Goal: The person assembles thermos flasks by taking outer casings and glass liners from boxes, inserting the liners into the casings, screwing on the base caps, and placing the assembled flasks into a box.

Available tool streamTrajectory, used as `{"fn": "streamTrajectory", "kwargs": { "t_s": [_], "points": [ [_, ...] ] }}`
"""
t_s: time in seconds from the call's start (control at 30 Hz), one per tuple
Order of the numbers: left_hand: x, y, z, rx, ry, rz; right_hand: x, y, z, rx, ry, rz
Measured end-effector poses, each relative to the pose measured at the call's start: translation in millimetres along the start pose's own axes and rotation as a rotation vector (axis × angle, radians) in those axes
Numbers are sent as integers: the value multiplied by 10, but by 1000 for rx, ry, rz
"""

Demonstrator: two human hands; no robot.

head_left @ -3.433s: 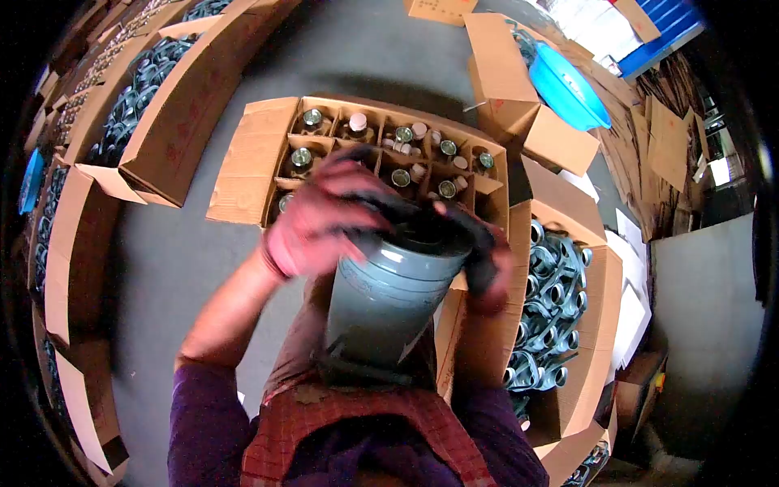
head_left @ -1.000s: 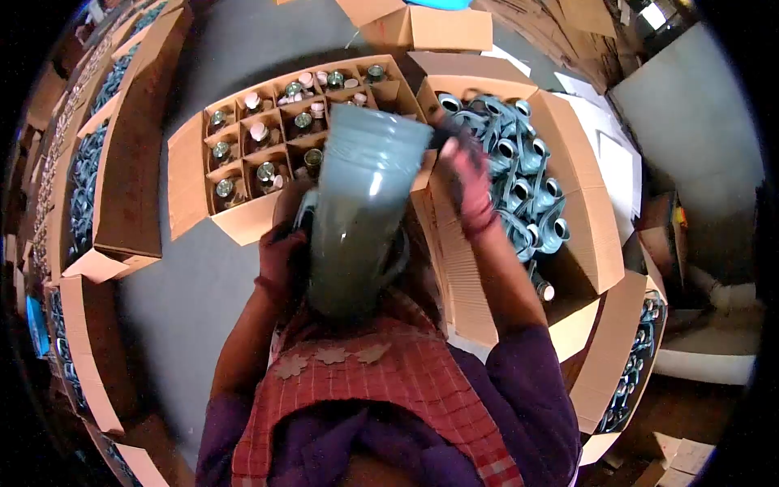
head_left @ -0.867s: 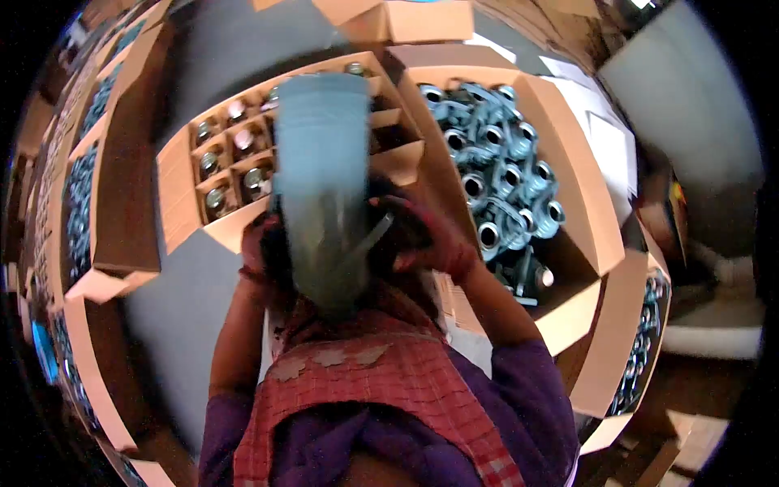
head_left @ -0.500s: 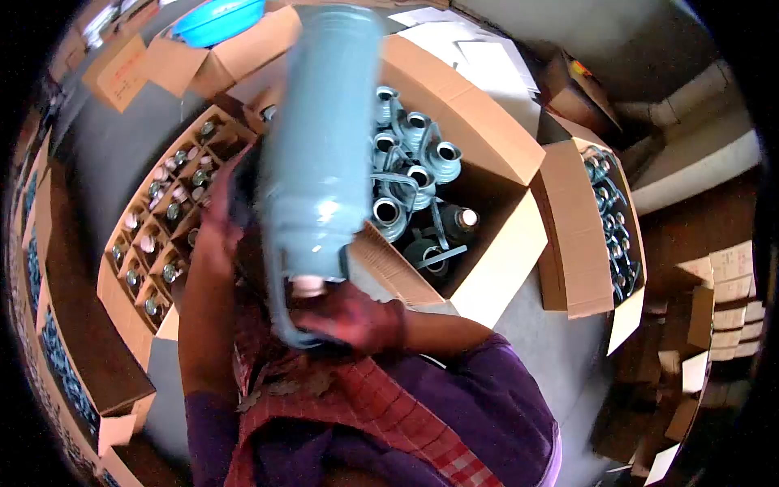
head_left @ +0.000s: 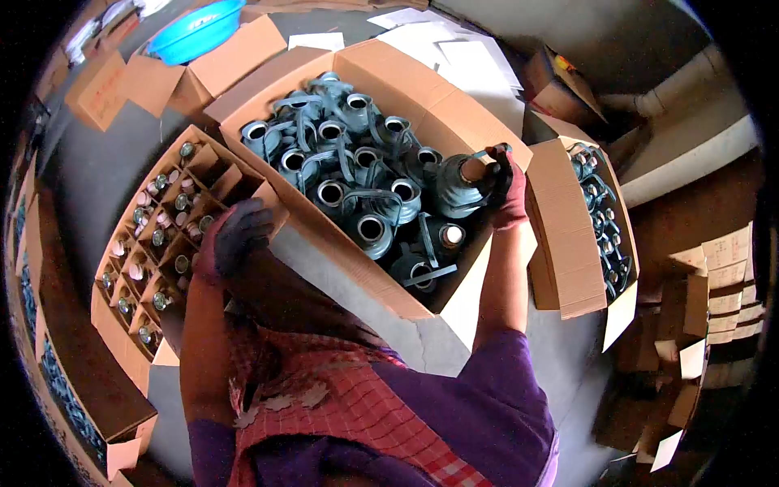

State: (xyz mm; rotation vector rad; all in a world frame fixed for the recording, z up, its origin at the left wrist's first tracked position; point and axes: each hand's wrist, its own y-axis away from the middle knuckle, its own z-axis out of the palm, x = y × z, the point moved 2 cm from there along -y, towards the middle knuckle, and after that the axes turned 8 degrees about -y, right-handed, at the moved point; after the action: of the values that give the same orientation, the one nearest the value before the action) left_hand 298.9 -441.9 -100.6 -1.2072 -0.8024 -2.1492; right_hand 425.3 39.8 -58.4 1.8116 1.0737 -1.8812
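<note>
My right hand (head_left: 506, 187), in a dark and red glove, grips a grey-blue thermos flask (head_left: 454, 193) near its handle and neck. The flask stands upright at the right end of a large open carton (head_left: 450, 93); how deep it sits I cannot tell. Several grey-blue flask casings (head_left: 331, 193) with open round mouths and side handles crowd the same carton. One flask with a pale neck (head_left: 451, 236) is just below the held one. My left hand (head_left: 242, 235), gloved too, is open and holds nothing, close to the divided carton's right edge.
A divided carton (head_left: 122, 329) on the left holds several glass pieces with silvery or pink tips (head_left: 159, 237). To the right stands a carton (head_left: 568, 243) of smaller-looking flasks. A blue basin (head_left: 195, 32) and white sheets (head_left: 454, 49) lie at the back. Stacked cardboard (head_left: 730, 276) lines the far right.
The flask, earlier raised and tipped mouth-down before me, is now upright at the large carton's right end. My right hand moved right with it; my left hand no longer touches it.
</note>
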Motion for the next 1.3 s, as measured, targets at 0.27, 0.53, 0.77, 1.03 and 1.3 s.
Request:
{"fn": "streamTrajectory", "kwargs": {
  "t_s": [0.27,0.53,0.77,1.03,1.3],
  "points": [
    [-28,280,-149,35,77,186,717,-323,-143,-111,1154,235],
    [-181,305,-418,-69,179,344,929,-256,1508,-285,954,276],
    [-51,401,-260,48,305,206,1245,-133,1412,-223,1026,431],
    [18,214,-114,-13,268,85,-684,-88,1071,-117,-267,78],
    [-133,-128,205,-31,404,-60,-2275,1492,1564,-1012,-245,78]
  ]
}}
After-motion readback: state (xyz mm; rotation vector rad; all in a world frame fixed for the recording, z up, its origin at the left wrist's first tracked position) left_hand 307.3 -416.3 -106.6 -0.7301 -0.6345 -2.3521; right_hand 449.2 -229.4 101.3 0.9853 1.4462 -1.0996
